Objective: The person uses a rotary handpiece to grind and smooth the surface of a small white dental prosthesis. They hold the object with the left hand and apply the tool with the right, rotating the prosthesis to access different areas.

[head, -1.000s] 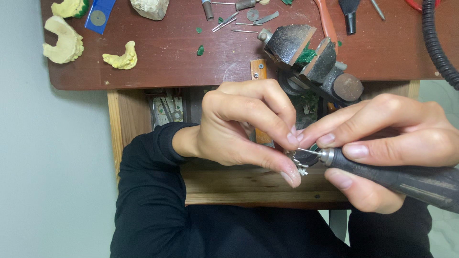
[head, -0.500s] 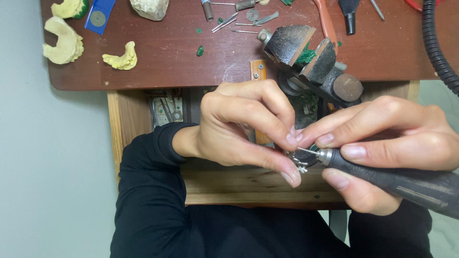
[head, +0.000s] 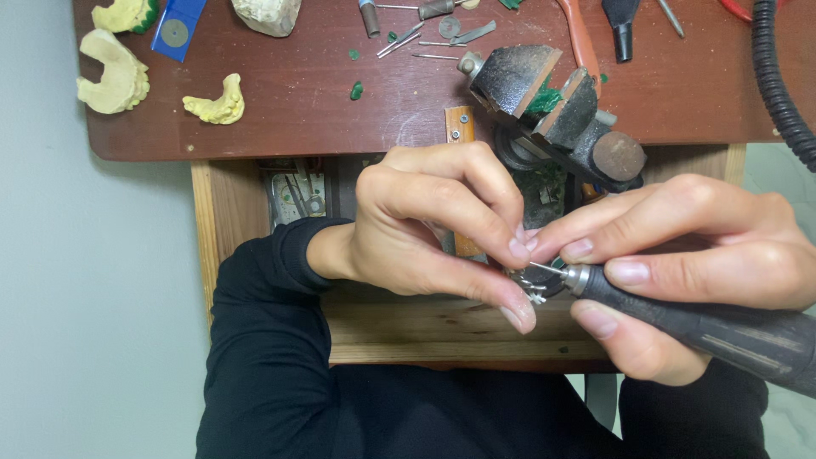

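Observation:
My left hand (head: 433, 225) pinches a small silver metal piece (head: 534, 293) between thumb and fingertips, over an open wooden drawer (head: 442, 327). My right hand (head: 688, 263) grips a dark grey rotary handpiece (head: 714, 327) like a pen. Its thin bit (head: 544, 270) touches the metal piece from the right. The fingertips of both hands meet around the piece, which is mostly hidden by them.
A small dark bench vise (head: 557, 106) holding green wax sits on the reddish-brown bench (head: 297, 102). Yellow dental plaster casts (head: 214, 102) lie at the far left, burs and hand tools (head: 425, 30) along the back. A black flexible cable (head: 778, 76) runs down the right.

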